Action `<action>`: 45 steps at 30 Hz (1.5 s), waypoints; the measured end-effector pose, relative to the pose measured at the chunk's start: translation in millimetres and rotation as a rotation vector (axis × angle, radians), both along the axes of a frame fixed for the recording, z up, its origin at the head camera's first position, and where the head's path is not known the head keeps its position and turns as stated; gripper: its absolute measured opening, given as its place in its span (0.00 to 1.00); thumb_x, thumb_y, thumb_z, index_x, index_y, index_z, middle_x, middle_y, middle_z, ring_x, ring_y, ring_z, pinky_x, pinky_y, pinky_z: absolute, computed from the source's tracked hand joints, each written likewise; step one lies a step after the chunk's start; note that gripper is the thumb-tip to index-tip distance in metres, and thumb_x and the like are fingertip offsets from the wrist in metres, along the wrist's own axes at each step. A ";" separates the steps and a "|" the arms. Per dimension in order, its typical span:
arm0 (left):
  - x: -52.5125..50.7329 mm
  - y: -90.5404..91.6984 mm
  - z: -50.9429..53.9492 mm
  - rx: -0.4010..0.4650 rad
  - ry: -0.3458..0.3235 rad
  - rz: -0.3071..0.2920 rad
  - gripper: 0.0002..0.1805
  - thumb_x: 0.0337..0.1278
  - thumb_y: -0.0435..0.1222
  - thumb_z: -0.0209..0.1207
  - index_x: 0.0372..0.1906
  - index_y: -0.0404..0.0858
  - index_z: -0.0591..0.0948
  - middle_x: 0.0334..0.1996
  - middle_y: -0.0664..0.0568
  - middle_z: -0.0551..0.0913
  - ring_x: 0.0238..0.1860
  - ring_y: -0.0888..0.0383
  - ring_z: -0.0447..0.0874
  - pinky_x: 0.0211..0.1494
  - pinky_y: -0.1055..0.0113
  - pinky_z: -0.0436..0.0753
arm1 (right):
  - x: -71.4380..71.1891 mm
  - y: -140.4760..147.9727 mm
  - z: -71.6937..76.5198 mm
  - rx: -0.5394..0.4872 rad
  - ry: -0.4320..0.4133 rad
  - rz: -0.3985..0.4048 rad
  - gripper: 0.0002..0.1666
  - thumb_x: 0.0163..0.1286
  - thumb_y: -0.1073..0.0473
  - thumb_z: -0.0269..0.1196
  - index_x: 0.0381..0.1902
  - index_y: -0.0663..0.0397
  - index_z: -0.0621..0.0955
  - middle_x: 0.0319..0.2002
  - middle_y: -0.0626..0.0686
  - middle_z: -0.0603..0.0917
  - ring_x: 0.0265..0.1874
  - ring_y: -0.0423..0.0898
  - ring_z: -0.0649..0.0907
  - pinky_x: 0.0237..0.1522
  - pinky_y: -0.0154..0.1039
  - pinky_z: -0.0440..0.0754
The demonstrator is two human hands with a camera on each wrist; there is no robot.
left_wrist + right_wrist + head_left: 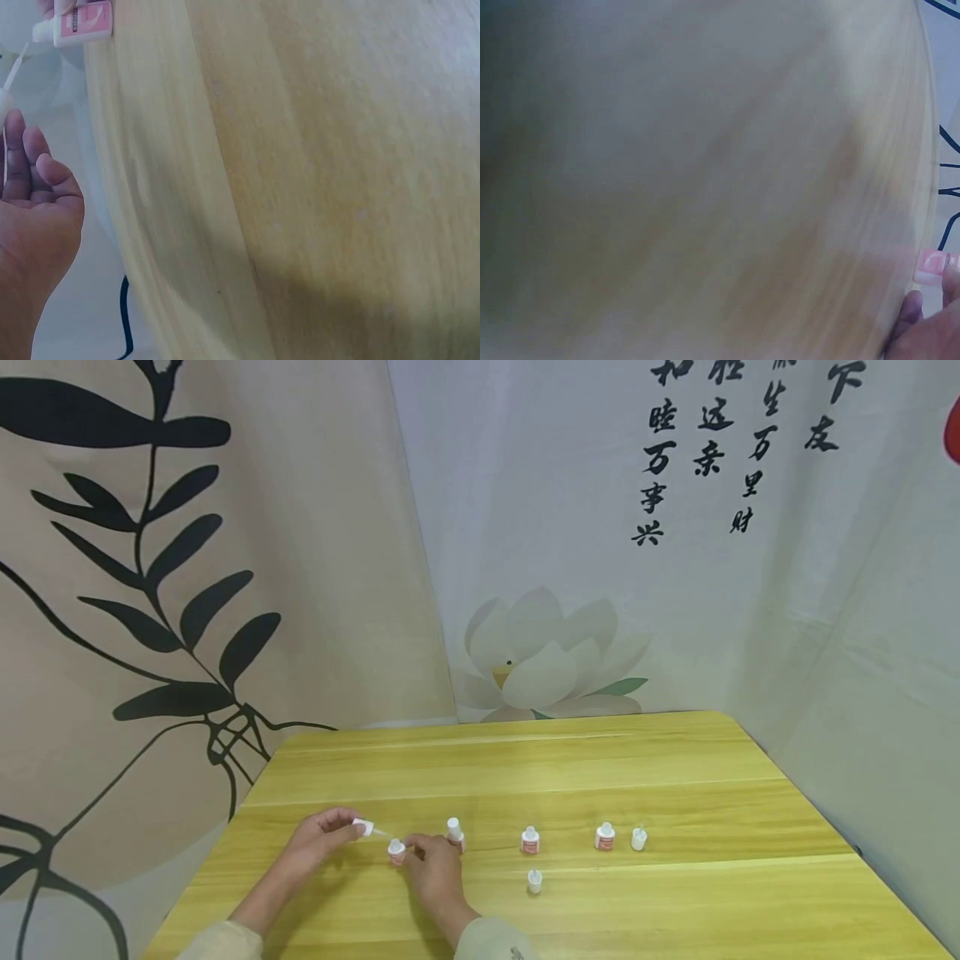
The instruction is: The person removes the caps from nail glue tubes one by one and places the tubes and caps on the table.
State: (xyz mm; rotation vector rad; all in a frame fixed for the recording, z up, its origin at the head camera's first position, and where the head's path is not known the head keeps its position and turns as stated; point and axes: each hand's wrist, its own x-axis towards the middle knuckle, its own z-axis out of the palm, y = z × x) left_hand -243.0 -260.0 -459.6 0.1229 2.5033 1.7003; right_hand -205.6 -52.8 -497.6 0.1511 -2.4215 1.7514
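My left hand (318,842) pinches a white cap (363,827) whose thin applicator stick (16,69) points at a small bottle's mouth. The tip is close to the opening; whether it touches, I cannot tell. My right hand (437,875) holds that bottle, white with a pink label (86,21), by its side on the table. In the right wrist view, only part of the bottle (930,268) and the right hand (930,334) shows at the edge. Just beyond the right fingers stands a capped bottle (453,828), partly hidden.
Farther right on the wooden table (720,910) stand two uncapped bottles, one mid-table (530,841) and another bottle (604,837) beyond it. A loose white cap (535,882) lies nearer me, and a second cap (638,839) is beside the far bottle. Printed curtains (337,568) hang behind.
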 end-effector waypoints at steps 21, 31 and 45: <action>-3.1 2.8 -4.5 0.020 -0.003 0.063 0.21 0.62 0.41 0.65 0.54 0.31 0.80 0.49 0.46 0.83 0.48 0.53 0.80 0.54 0.57 0.78 | -1.3 -2.2 -2.4 0.005 0.004 -0.003 0.07 0.59 0.57 0.72 0.36 0.51 0.89 0.18 0.40 0.73 0.23 0.35 0.68 0.29 0.32 0.67; -3.9 4.7 -4.2 0.017 -0.004 0.070 0.23 0.62 0.41 0.65 0.56 0.32 0.80 0.53 0.45 0.82 0.49 0.54 0.80 0.55 0.57 0.78 | -2.1 -1.6 -3.8 0.009 0.018 -0.013 0.07 0.58 0.58 0.72 0.35 0.52 0.89 0.19 0.40 0.76 0.24 0.34 0.69 0.30 0.33 0.68; -2.4 3.8 -4.0 0.046 0.009 0.035 0.20 0.64 0.38 0.63 0.55 0.31 0.81 0.52 0.44 0.83 0.49 0.56 0.80 0.55 0.58 0.78 | -4.4 -2.5 -6.4 0.029 0.036 -0.030 0.07 0.58 0.58 0.72 0.35 0.52 0.89 0.17 0.39 0.72 0.22 0.34 0.67 0.27 0.32 0.67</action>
